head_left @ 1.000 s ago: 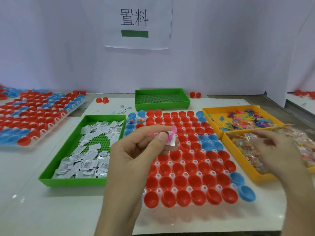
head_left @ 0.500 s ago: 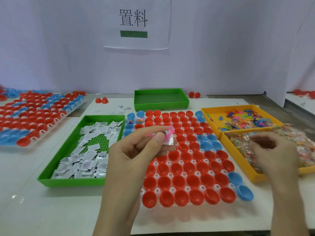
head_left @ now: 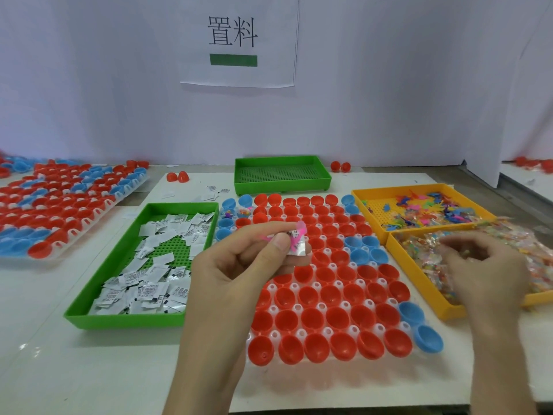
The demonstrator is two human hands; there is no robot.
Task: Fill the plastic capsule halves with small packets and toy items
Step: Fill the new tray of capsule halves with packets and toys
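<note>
Centrally in the head view lies a rack of red and blue capsule halves [head_left: 329, 298], open sides up. A few blue halves at its far left corner [head_left: 229, 214] already contain tiny toys. Above the rack's left part, the left hand [head_left: 239, 265] pinches a small white packet [head_left: 296, 249] and a pink toy [head_left: 300, 230] together between thumb and fingers. Just left of the rack, a green tray [head_left: 125, 320] holds a heap of white packets. Behind the rack stands a second green tray [head_left: 281, 175]. Right of the rack sit two yellow trays: the farther one [head_left: 398, 188] has coloured toy pieces, and the nearer one [head_left: 417, 287] has clear-wrapped items. The right hand [head_left: 484, 265] hangs over the nearer tray with its fingers curled down among the wrappers; it is blurred, so I cannot tell whether it grips anything. Well left of the rack lies another rack of halves [head_left: 59, 211].
</note>
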